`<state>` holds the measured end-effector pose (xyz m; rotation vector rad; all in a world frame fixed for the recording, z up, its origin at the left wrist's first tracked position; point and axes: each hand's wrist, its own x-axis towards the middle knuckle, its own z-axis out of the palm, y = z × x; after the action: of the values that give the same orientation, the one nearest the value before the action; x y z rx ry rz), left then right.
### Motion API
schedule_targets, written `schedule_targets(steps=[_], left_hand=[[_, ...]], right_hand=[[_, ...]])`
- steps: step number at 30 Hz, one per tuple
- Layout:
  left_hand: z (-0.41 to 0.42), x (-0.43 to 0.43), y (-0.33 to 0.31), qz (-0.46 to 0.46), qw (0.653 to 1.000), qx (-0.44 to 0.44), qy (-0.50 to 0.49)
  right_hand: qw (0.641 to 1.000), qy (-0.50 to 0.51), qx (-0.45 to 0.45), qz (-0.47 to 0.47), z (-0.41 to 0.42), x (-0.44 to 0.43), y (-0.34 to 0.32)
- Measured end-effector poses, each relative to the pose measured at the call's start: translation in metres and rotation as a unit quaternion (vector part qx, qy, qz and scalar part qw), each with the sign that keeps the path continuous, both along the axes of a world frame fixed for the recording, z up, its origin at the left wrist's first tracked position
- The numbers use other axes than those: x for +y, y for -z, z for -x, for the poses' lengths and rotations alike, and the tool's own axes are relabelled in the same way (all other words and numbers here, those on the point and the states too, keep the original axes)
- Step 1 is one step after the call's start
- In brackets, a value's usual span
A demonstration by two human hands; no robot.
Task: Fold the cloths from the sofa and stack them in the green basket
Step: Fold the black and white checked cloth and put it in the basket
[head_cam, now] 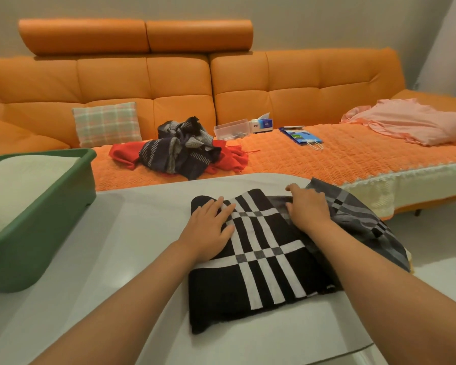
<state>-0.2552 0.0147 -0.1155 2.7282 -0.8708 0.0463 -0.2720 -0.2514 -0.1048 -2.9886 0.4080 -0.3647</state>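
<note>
An orange leather sofa (169, 80) runs along the back wall, its seat covered by an orange knitted throw (340, 151). In front of it stands a white worktop (132, 233).

At the middle of the worktop lies a black cloth with white checks (261, 259), partly folded. Its grey reverse is turned up toward 2 o'clock and hangs over the worktop's edge. The left hand (211, 233) rests flat on the cloth's 10 o'clock part, fingers straight and spread, holding nothing. The right hand (308, 209) sits at the cloth's 1 o'clock side, fingers bent down and thumb tucked in, gripping a bunched fold where the black face meets the grey reverse.

At 9 o'clock on the worktop is the green basket (37, 233), with a pale cloth (19, 185) lying inside it.

On the sofa seat at 12 o'clock from the hands sits a loose pile of cloths (179, 154), dark striped ones on top of a red one. A checked cushion (107, 123) leans against the backrest at 11 o'clock. Toward 1 o'clock are a clear plastic box (231, 129), a tissue box (261, 123) touching it and a blue paper bag (300, 135). A pink garment (411, 121) lies crumpled at 2 o'clock.
</note>
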Motion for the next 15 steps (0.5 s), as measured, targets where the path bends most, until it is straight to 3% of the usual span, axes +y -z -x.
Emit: schedule_targets(steps=[2,4,7,10,13,15], left_hand=[[-0.002,-0.001,0.000,-0.007,1.000,-0.002,0.000],[-0.003,-0.001,-0.001,-0.006,1.000,-0.013,-0.003],[-0.004,-0.003,-0.005,0.020,1.000,-0.015,-0.015],[-0.001,-0.010,-0.009,0.063,0.997,-0.016,-0.030],[0.000,-0.012,-0.006,0.082,0.995,-0.044,-0.033],[-0.001,-0.011,-0.002,0.057,0.997,-0.040,-0.036]], right_hand=[[0.994,0.005,-0.027,0.110,-0.005,-0.002,-0.003],[0.988,-0.010,-0.063,0.144,-0.010,0.005,-0.006],[1.000,-0.003,-0.027,-0.008,-0.016,0.031,-0.011],[0.996,0.026,0.055,-0.066,-0.025,0.048,-0.007],[0.987,0.030,-0.015,-0.159,-0.029,0.045,-0.010],[0.982,0.062,-0.057,-0.169,-0.026,0.037,-0.013]])
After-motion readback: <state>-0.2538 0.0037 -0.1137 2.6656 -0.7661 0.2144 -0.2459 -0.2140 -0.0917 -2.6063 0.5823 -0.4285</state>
